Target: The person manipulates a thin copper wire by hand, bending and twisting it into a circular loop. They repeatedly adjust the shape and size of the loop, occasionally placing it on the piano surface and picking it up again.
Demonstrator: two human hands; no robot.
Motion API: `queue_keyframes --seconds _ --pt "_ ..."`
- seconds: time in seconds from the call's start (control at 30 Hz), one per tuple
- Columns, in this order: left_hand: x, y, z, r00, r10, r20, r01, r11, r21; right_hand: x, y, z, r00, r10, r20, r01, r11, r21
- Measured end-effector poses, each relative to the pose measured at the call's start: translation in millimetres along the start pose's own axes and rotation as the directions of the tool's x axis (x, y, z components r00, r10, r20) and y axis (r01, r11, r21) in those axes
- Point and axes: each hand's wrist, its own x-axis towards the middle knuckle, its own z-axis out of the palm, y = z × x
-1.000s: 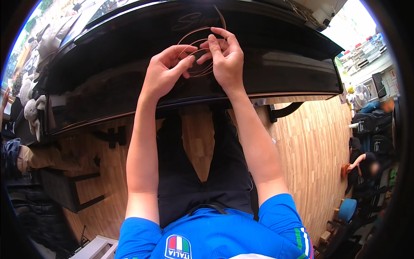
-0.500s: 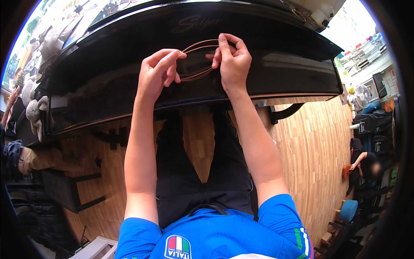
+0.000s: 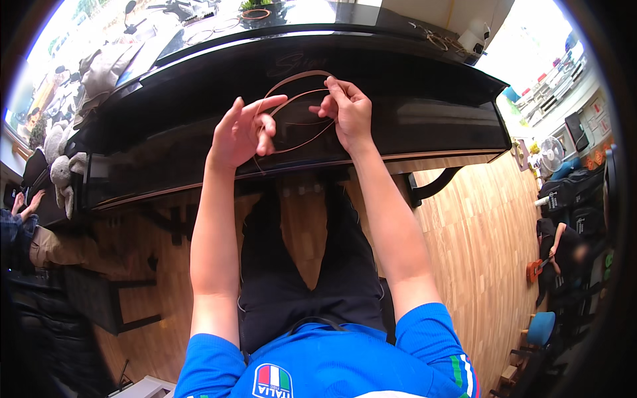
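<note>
A coil of thin copper-coloured wire (image 3: 302, 75) hangs spread in wide loops in front of the black piano. My right hand (image 3: 352, 116) pinches its upper right side between thumb and forefinger, the other fingers curled below. On the coil's left side, my left hand (image 3: 242, 136) has thumb and forefinger spread apart, with the remaining fingers loosely bent. Wire passes close by those left fingers, and whether they touch it is unclear. One loose end of the wire dangles beneath the left fingers.
Beyond both hands stands the black piano (image 3: 424, 123). On its top lie another copper-coloured coil (image 3: 256, 13) and a tangled cord (image 3: 441, 41). A grey plush toy (image 3: 62, 176) hangs at its left end. At far right, a person holds a small guitar-like instrument (image 3: 534, 270) near a blue stool (image 3: 541, 328).
My left hand has opened from its pinch on the coil. The loops have spread wider and hang lower on the left. My right hand has shifted slightly left and down, still pinching.
</note>
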Motion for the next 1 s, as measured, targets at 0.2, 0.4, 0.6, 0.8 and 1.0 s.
queue_keyframes --seconds 0.2,0.4,0.6,0.8,1.0 --pt "-52 27 27 0.973 -0.074 -0.219 0.163 0.892 0.422 -11 -23 -24 0.972 0.161 0.171 -0.181 0.977 0.111" --pt "-98 53 45 0.939 0.010 -0.344 0.231 0.722 0.652 -44 -40 -36 0.964 0.199 0.174 -0.206 0.978 0.021" --pt "-127 95 76 0.936 0.141 -0.323 0.118 0.738 0.664 -72 -72 -86 0.735 0.346 0.583 -0.200 0.932 -0.302" --pt "-129 104 139 0.923 0.134 -0.360 0.225 0.570 0.790 -77 -124 -75 0.602 0.294 0.742 -0.199 0.956 -0.217" --pt "-128 103 175 0.918 0.079 -0.389 0.304 0.491 0.817 -74 -170 -21 0.800 0.124 0.587 0.173 0.889 -0.424"
